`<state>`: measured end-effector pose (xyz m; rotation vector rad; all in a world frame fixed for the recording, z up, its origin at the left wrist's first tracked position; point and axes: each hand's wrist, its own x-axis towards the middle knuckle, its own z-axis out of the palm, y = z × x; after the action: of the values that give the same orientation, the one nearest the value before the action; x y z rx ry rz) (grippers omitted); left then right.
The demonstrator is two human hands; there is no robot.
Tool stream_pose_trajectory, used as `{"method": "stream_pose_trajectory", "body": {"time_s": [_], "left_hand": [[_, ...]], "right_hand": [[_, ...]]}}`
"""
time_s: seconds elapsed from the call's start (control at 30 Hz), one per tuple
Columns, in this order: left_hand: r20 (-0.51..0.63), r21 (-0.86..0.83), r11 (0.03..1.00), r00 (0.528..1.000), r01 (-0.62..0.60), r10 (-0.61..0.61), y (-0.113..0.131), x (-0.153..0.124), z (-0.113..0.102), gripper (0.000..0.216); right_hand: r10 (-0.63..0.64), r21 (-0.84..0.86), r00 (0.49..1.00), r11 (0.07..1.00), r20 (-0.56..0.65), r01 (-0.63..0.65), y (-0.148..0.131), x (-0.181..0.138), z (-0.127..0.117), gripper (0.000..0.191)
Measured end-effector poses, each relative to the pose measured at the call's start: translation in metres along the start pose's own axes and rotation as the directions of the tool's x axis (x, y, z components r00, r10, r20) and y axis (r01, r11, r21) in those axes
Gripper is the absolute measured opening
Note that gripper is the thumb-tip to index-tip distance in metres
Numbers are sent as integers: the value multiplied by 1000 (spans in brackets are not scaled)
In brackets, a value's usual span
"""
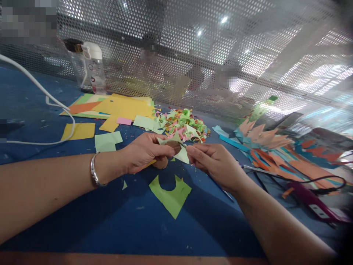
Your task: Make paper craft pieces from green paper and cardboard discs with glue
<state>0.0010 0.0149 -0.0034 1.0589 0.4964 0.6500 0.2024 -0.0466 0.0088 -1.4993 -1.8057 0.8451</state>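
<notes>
Both my hands meet over the blue table. My left hand, with a silver bangle at the wrist, pinches a small pale green paper cut-out; a yellow scrap shows under its fingers. My right hand is closed on the same paper's right edge and seems to hold a thin tool whose tip sticks out below the hand. Just below the hands a green paper piece with a round notch lies flat on the table.
A heap of curled paper scraps lies behind the hands. Coloured sheets and loose squares sit at the left, with a white cable and a bottle. Orange and blue cut shapes, a purple device and a mesh screen stand right and behind.
</notes>
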Motion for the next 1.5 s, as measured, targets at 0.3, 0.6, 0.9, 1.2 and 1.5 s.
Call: {"method": "stream_pose_trajectory", "body": {"time_s": [0.3,0.6,0.9,1.2,1.5], "left_hand": [[-110,34,999,994,5,-2,2,-1,5,29],[-148,67,998,989,10,0,0,1,3,24],[-146,106,994,989,6,9,0,0,3,21],[-72,115,993,997,14,-6,-1,0,2,15],[-46,118,993,999,9,-4,-1,0,1,12]], "right_hand": [[15,13,1000,1000,1,-15,2,1,0,51],[2,26,1000,1000,10,-2,1,-1,-2,50],[-23,-13,1000,1000,12,23,-3,0,-1,51],[-29,-22,999,999,13,29,-2,0,-1,51],[-18,-15,1000,1000,8,18,-4,0,0,50]]}}
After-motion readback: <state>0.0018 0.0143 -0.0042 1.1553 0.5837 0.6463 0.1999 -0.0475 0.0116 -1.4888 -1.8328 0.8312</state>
